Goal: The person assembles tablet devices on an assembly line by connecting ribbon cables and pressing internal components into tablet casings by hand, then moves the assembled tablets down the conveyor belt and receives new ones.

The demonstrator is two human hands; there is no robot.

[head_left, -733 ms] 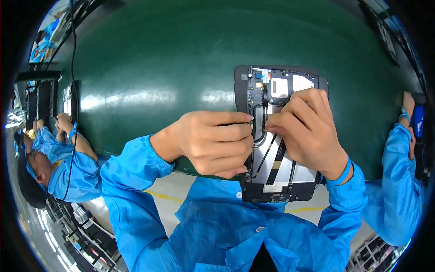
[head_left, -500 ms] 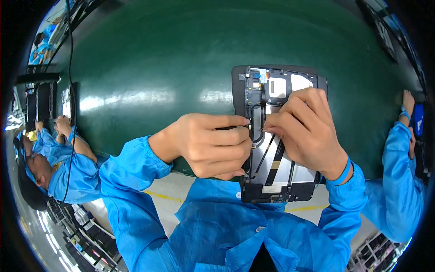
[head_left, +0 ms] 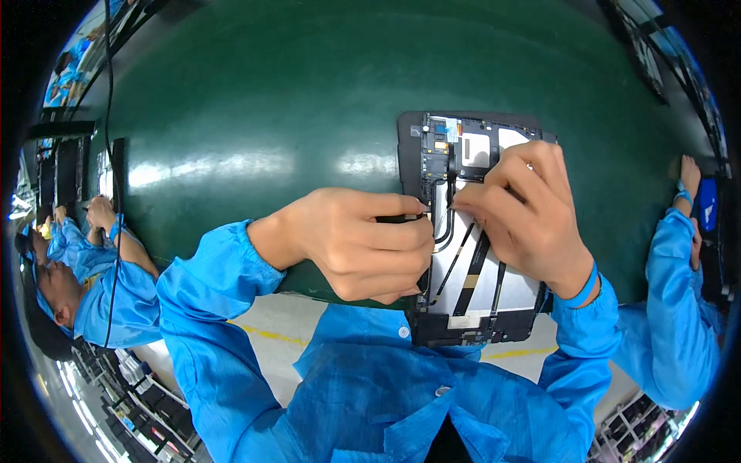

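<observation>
An opened tablet [head_left: 480, 297] lies upright along its length in front of me, its lower end over the table's near edge. Its inside shows a circuit board [head_left: 438, 160], white patches, a silvery panel and dark strips. My left hand [head_left: 351, 243] is closed at the tablet's left edge, fingertips pressed to the frame. My right hand [head_left: 532, 220] reaches over from the right side, thumb and forefinger pinched at a thin black cable [head_left: 450, 225] beside the board. The fingertips partly hide that cable. A dark pad [head_left: 409, 158] shows under the tablet.
The green table [head_left: 309, 92] spreads out beyond the tablet. A black cord [head_left: 114, 154] hangs at the left. Co-workers in blue sit on both sides, one's arm [head_left: 679, 270] at the right. Racks [head_left: 143, 401] stand at the lower left.
My right fingertips have moved slightly up and right along the cable. My left hand stays at the tablet's edge. The view has shifted slightly.
</observation>
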